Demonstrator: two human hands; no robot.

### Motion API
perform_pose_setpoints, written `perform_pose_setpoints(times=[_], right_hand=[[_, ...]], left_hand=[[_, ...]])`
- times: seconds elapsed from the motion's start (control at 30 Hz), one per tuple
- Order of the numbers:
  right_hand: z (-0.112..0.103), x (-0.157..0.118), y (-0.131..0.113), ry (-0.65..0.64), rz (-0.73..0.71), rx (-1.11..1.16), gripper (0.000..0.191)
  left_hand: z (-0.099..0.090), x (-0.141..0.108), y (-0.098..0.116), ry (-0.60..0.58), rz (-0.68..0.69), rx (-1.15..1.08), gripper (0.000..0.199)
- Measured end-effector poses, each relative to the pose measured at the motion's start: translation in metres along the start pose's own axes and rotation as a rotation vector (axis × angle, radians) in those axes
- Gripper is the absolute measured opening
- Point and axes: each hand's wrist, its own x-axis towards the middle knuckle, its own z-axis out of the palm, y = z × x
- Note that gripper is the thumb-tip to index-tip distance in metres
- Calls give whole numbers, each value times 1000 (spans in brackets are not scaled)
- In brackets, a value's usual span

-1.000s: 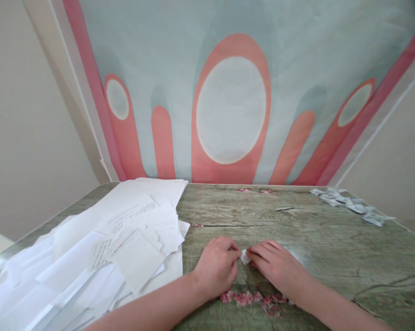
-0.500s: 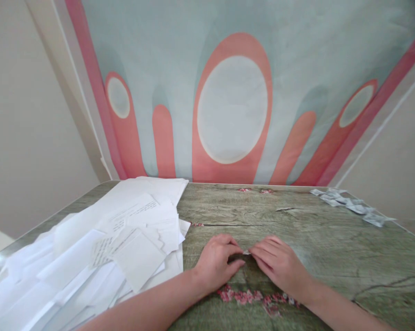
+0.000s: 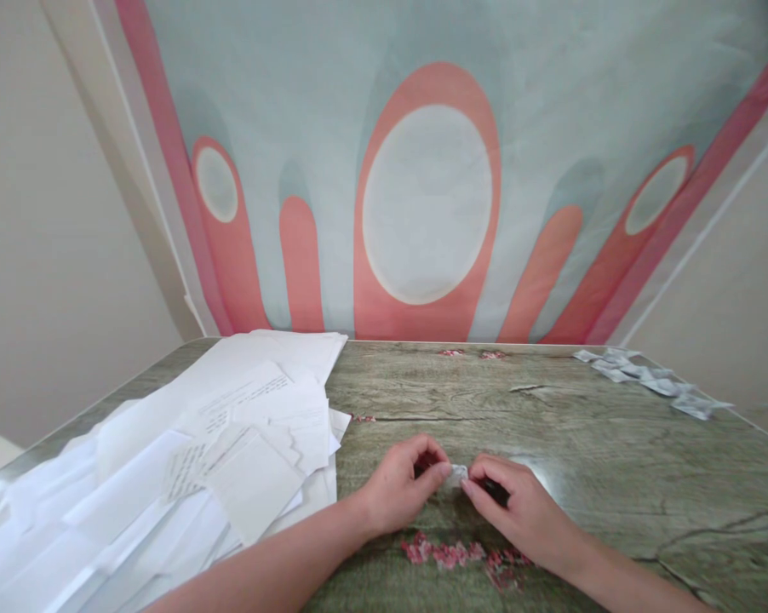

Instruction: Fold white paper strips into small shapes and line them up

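Between my hands is a small piece of folded white paper, held just over the wood-grain table. My left hand pinches its left end between thumb and fingertips. At the right end, my right hand grips it the same way, fingers curled. The paper's lower part and the inner fingers are partly hidden. Left of my hands lies a heap of white paper sheets, some with printed lines.
Several small folded paper pieces lie in a row at the table's far right edge. A wall covering with coral shapes rises behind the table. Pink blossoms are printed on the tabletop.
My thumbs have come up onto the paper's near side, and more of the piece shows between my hands. My left thumb, earlier apart from the paper, now presses it.
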Motion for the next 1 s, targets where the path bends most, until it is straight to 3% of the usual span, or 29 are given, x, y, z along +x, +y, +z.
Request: perform_pose_setpoints(times=[0.23, 0.4, 0.47, 0.6, 0.8, 1.0], right_hand=[[-3, -4, -5, -43, 20, 20, 23], [-9, -2, -1, 8, -144, 84, 9], [-9, -2, 6, 93, -232, 43, 19], [-5, -2, 15, 135, -399, -124, 24], [-11, -3, 8, 122, -653, -302, 23], [-12, -2, 12, 118, -613, -413, 17]], left_hand=[[7, 2, -1, 30, -100, -282, 18], [7, 2, 2, 42, -129, -441, 32], [8, 2, 2, 21, -123, -451, 35], [10, -1, -1, -69, -88, -417, 32], [12, -6, -2, -119, -56, -310, 21], [4, -9, 14, 27, 66, 76, 18]])
